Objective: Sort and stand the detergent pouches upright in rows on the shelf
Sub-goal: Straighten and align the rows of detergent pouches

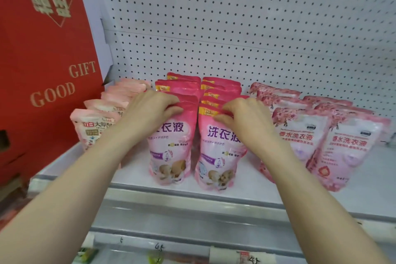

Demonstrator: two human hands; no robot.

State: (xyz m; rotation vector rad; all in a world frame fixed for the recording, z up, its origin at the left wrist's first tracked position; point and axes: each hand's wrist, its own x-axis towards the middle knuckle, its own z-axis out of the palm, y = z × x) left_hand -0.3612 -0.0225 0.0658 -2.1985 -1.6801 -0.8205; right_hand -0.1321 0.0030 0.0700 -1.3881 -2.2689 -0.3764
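Note:
Two rows of bright pink detergent pouches stand upright in the middle of the white shelf [246, 191]. My left hand [150, 111] grips the top of the front pouch of the left row [171, 156], fingers curled over its upper edge. My right hand [244, 118] pinches the top of the front pouch of the right row [218, 156]. More pouches of the same kind stand behind each one. A row of pale pink pouches [96, 124] stands to the left, partly hidden by my left arm. Floral pink pouches [304, 135] stand in two rows on the right.
A big red gift box [42, 70] stands at the left end of the shelf. White pegboard [235, 28] forms the back wall. Bare shelf shows at the far right [375, 178]. Price labels [158, 247] run along the rail below.

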